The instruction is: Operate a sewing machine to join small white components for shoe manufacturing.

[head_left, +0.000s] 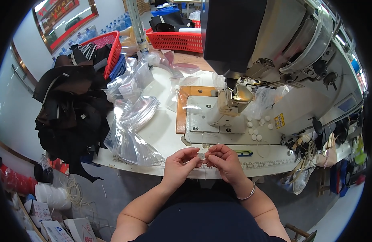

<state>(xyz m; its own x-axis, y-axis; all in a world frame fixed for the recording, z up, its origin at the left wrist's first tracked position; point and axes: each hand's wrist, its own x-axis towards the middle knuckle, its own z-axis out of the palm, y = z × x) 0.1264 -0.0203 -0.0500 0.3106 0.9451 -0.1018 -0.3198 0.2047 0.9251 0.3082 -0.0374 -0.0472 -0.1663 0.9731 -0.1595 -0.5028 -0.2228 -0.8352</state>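
Both my hands meet at the front edge of the white sewing table [151, 86], below the sewing machine's needle area [234, 99]. Between their fingertips is a small round greyish disc [201, 156], about the size of a bobbin; its exact kind is too small to make out. My left hand [180, 164] pinches it from the left with thumb and fingers. On the other side, my right hand [225, 161] has its thumb and fingertips closed against it. Small white round pieces [256, 132], several of them, lie to the right of the machine's metal bed [198, 121].
Clear plastic sheets [131, 137] cover the table's left part. Dark fabric pieces [73, 117] hang over its left end, beside a red basket [113, 52]. A green-and-blue tool [245, 153] lies right of my hands. The machine's head [230, 36] rises overhead.
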